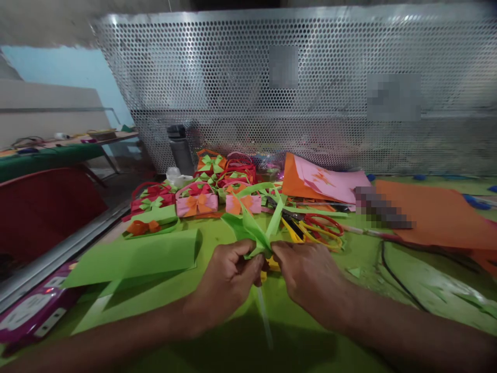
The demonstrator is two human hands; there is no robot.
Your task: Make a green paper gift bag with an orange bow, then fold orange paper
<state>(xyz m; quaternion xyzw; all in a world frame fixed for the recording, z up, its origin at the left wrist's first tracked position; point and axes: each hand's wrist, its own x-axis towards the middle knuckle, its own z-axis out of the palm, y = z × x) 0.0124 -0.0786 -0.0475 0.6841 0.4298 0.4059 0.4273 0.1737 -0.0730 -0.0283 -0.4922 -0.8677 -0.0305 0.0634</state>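
Observation:
Both hands meet over the green table near its front edge. My left hand (227, 280) and my right hand (306, 274) each pinch the base of a folded green paper piece (254, 228), whose strips fan upward and away from me. Under the hands lies something yellow, mostly hidden. A thin pale strip hangs from the paper toward me. A folded green paper sheet (135, 256) lies flat just left of my left hand.
Several small paper baskets with bows (196, 202) stand beyond the hands. Yellow and red scissors (314, 230) lie to the right, with orange and pink paper sheets (330, 184) behind. A dark bottle (180, 150) stands by the perforated metal screen (295, 88). A black cable (396, 274) crosses the right side.

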